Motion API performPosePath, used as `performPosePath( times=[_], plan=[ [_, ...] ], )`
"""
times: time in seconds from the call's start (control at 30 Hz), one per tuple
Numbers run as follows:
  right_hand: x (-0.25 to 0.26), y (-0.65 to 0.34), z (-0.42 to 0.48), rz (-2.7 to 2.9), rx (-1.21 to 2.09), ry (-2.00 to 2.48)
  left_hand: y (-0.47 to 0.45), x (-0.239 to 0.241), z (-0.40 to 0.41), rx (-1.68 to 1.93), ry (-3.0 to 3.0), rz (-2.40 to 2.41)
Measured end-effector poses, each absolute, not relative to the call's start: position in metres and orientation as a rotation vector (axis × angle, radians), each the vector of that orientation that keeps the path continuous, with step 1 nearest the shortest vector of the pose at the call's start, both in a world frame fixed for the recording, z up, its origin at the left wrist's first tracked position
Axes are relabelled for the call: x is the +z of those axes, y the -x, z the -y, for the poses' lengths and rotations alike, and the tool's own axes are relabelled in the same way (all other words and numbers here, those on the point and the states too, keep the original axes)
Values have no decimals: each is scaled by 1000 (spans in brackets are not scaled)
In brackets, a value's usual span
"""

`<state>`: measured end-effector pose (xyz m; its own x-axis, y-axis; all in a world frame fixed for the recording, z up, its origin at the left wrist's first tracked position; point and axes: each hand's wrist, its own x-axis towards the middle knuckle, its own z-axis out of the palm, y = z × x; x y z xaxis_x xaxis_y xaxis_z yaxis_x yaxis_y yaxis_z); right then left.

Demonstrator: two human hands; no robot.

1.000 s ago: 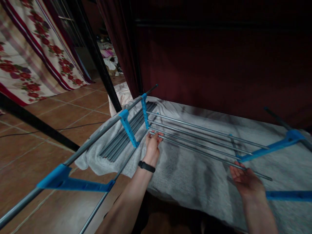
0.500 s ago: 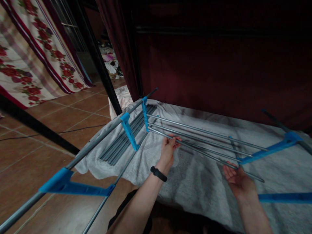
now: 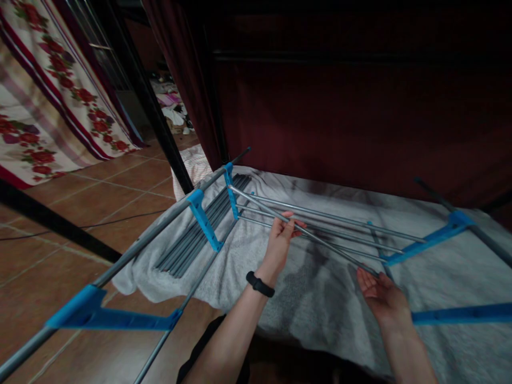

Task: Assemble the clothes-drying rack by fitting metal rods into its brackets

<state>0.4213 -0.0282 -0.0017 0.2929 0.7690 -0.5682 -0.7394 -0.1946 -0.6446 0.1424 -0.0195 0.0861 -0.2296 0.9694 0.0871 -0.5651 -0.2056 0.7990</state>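
The grey blanket (image 3: pixel 320 314) carries a rod bundle (image 3: pixel 191 242) near its left edge; parallel fixed rods (image 3: pixel 340 218) span above its middle. The loose rod (image 3: pixel 330 245) now slants across these, its left end raised from the blue bracket's (image 3: pixel 232 201) lower end to its upper part. The left hand (image 3: pixel 281 234) pinches its middle, the right hand (image 3: pixel 382 296) its right end.

A metal rod (image 3: pixel 328 244) is held by the left hand (image 3: pixel 280 240) and right hand (image 3: pixel 384 300), bundled rods (image 3: pixel 180 250) being seen left of the fingers (image 3: pixel 366 285).
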Motion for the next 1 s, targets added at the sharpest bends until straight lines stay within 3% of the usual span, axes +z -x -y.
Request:
performPosePath(
  times=[0.4, 1.0],
  plan=[
    [-11, -427, 28, 82, 1283, 1195, -110, 117, 22, 1817, -834, -805],
    [-23, -378, 36, 518, 1193, 1430, -141, 83, 22, 1594, -1101, -845]
  ],
)
